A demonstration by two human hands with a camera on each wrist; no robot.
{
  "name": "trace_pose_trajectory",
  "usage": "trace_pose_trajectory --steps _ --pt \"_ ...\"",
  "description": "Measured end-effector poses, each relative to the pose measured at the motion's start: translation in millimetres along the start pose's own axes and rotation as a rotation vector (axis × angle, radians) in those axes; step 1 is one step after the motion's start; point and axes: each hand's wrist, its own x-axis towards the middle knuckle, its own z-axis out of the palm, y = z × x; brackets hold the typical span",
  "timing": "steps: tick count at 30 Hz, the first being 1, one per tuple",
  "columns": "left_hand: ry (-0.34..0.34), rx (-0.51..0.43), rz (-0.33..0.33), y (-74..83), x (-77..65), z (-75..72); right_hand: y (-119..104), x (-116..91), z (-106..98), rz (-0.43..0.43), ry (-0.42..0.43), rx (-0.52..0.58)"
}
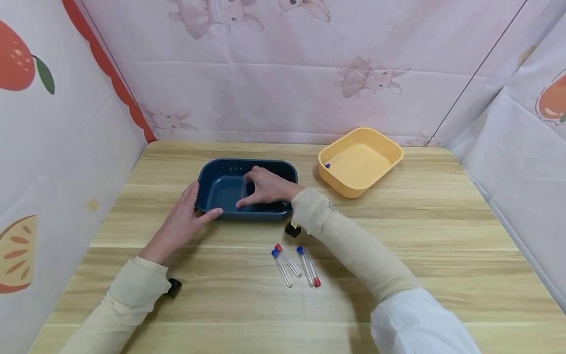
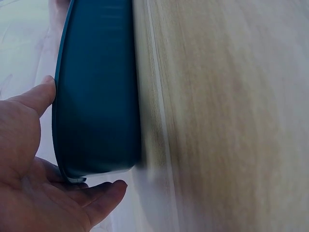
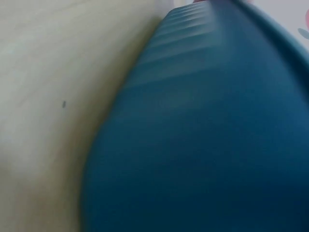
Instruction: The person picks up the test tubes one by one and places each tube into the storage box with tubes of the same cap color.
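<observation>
Quick count: two tubs, one dark blue tub (image 1: 223, 189) at 12 o'clock and one yellow tub (image 1: 360, 160) at 1 o'clock. Four capped tubes (image 1: 295, 265) loose on the table, two blue caps, two red. One more tube (image 1: 329, 163) in the yellow tub.

A dark blue rectangular tray (image 1: 221, 189) with rounded corners sits flat and upright on the desk (image 1: 398, 236); a clear tube (image 1: 243, 189) lies inside it, cap hidden

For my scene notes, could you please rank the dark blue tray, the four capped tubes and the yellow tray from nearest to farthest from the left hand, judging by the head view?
1. dark blue tray: touching the left hand.
2. capped tubes: on the table, to its right.
3. yellow tray: far right.
</observation>
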Motion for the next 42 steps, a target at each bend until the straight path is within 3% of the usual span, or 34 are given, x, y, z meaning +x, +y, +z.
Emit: trace_pose_trajectory --steps 11,27,42 --pt "0.009 -0.008 -0.002 0.9 -1.1 0.3 -2 5 9 0.058 -0.049 -0.140" --pt "0.017 -0.017 -0.007 -0.4 -0.3 1.1 -5 6 15 0.111 -0.021 -0.307" --pt "0.010 -0.014 -0.008 -0.8 0.8 -0.5 -4 9 16 0.139 -0.015 -0.259"
